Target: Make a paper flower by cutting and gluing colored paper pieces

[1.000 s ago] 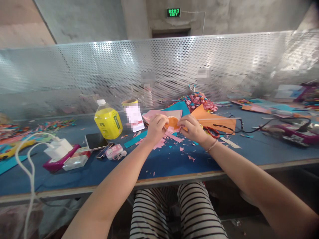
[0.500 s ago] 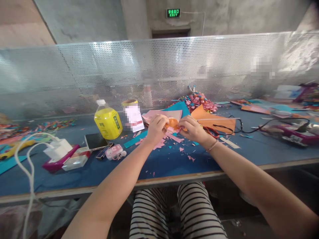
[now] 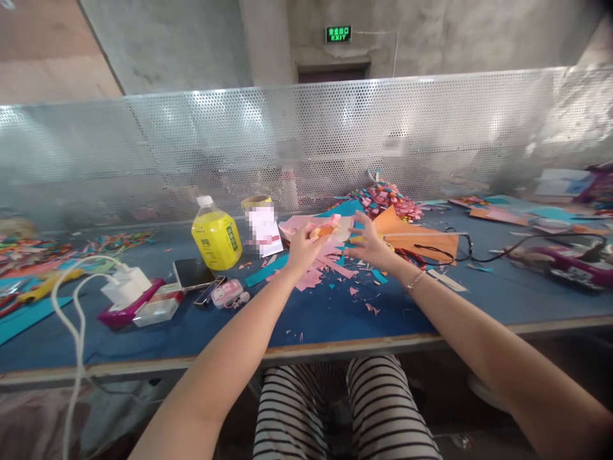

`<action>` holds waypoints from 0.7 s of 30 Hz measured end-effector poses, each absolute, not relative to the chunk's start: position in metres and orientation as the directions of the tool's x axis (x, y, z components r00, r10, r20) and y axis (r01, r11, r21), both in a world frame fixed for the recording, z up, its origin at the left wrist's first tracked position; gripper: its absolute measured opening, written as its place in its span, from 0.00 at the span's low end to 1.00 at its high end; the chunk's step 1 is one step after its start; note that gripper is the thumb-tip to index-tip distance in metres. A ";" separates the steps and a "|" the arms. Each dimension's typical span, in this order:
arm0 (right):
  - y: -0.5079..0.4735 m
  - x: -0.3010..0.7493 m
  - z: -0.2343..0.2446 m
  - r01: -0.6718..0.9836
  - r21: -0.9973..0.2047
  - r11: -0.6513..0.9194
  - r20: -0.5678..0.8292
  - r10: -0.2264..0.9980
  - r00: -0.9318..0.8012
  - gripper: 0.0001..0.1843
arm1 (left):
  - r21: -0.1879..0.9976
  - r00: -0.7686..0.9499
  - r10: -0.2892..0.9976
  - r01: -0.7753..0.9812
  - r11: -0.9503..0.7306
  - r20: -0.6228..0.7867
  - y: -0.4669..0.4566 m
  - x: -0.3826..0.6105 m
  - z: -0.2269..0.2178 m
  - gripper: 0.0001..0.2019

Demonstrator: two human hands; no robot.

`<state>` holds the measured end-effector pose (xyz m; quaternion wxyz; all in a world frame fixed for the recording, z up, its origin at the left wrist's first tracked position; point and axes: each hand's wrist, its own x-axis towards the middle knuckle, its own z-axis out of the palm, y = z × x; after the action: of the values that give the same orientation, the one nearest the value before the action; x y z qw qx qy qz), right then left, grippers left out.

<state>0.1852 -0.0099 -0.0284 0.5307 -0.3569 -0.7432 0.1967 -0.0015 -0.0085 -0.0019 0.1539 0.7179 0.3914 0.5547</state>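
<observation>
EXIT-signed wall [image 3: 191,45]; paper [image 3: 325,227] in left hand [image 3: 302,250]

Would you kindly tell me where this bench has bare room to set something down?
Bare mat: along the front edge between phone and left forearm, and between right forearm and purple device. Paper scraps crowd around the left hand and right hand.
</observation>
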 end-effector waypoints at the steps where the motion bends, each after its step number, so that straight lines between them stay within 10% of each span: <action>1: -0.008 0.184 -0.030 0.251 -0.764 0.595 0.555 0.804 -0.216 0.44 | 0.739 0.059 0.799 0.342 -0.580 0.599 -0.007 -0.001 -0.002 0.07; 10: -0.014 0.166 -0.025 0.259 -0.876 0.408 0.361 0.909 -0.210 0.14 | 0.904 0.174 0.906 0.123 -0.409 0.386 0.005 -0.003 -0.013 0.15; 17: -0.018 0.193 -0.019 0.394 -0.891 0.225 0.154 0.967 -0.204 0.11 | 0.943 0.105 0.946 0.101 -0.316 0.306 0.014 -0.008 -0.017 0.15; 21: -0.024 0.254 0.024 0.632 -0.710 0.310 0.176 0.947 -0.267 0.11 | 0.901 0.090 0.926 0.211 -0.378 0.367 0.014 -0.013 -0.013 0.14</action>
<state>0.2537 -0.0241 0.0241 0.3004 -0.5255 -0.7516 0.2622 -0.0129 0.0139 -0.0134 0.3473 0.6514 0.4363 0.5145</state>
